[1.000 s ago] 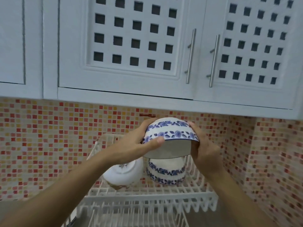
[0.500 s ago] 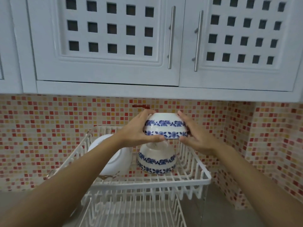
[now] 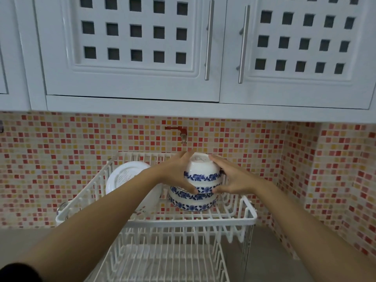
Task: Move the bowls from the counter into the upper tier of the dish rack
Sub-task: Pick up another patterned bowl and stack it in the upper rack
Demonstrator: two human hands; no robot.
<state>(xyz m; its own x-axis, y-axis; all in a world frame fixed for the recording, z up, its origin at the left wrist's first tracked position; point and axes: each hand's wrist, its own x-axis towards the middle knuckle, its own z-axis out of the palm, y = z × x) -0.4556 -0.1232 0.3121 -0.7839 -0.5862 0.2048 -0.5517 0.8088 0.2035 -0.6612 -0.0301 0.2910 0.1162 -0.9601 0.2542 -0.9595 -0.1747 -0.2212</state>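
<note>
An upside-down white bowl with blue flowers (image 3: 202, 173) sits on top of a second blue-flowered bowl (image 3: 192, 201) in the upper tier of the white wire dish rack (image 3: 191, 219). My left hand (image 3: 177, 173) grips the top bowl's left side and my right hand (image 3: 231, 177) grips its right side. A plain white bowl (image 3: 124, 176) lies tilted on the tier's left, partly hidden by my left forearm.
The rack's lower tier (image 3: 162, 261) lies below and in front. White cabinets with metal handles (image 3: 207, 39) hang overhead. A small red tap (image 3: 179, 131) juts from the mosaic tile wall behind. Grey counter (image 3: 270, 259) runs right of the rack.
Both hands have lowered the blue-flowered bowl from above the rack down onto the bowl standing in the upper tier. The view has tilted downward slightly.
</note>
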